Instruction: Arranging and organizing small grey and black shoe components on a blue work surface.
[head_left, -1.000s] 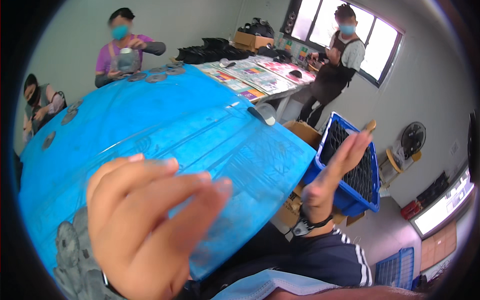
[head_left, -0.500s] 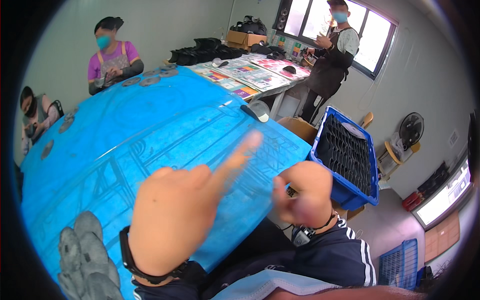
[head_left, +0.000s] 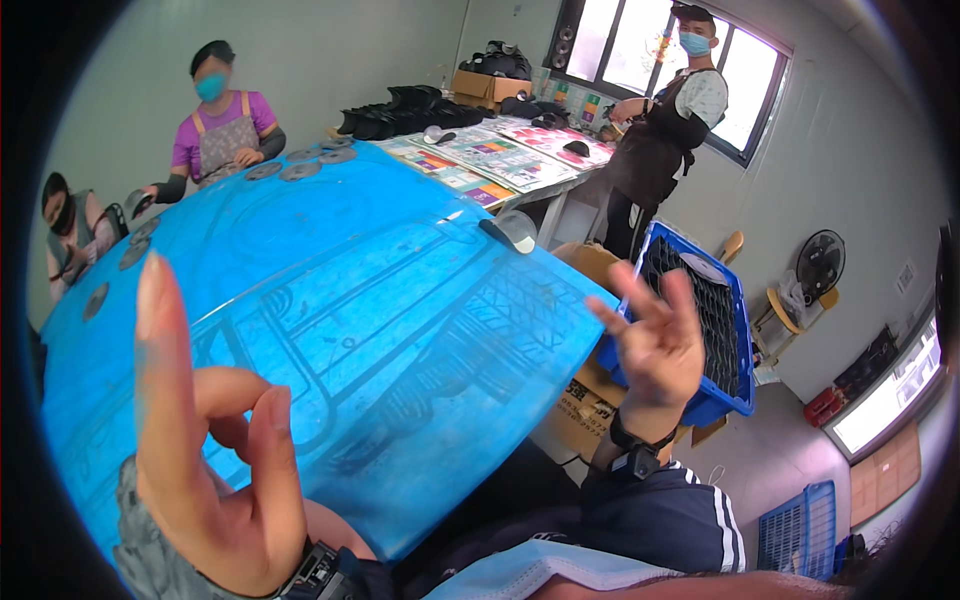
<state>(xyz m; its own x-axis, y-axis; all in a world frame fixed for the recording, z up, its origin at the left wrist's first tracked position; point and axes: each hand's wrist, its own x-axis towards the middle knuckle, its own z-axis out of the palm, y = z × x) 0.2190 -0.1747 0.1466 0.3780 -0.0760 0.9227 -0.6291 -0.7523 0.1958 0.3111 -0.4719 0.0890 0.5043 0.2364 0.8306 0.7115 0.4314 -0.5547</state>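
My left hand is raised over the near left of the blue-covered table, its index finger stretched upward and the other fingers bent toward the thumb. Nothing is held in it. Behind and below it lies a pile of grey fabric pieces, partly hidden by the hand. My right hand is held up past the table's right edge, fingers spread, holding nothing. It is nearest to a blue crate packed with dark curved pieces. Each wrist wears a dark band with a small device. A grey cap sits at the table's far right corner.
Grey round pieces lie along the far edge. Beyond, a second table carries printed sheets, caps and black stacks. Two co-workers are at the far left; another person stands by the window. A cardboard box and blue basket stand right.
My left hand has moved left and turned, its index finger now upright. My right hand has risen and spread its fingers. A co-worker in purple has reached sideways; the standing person has turned.
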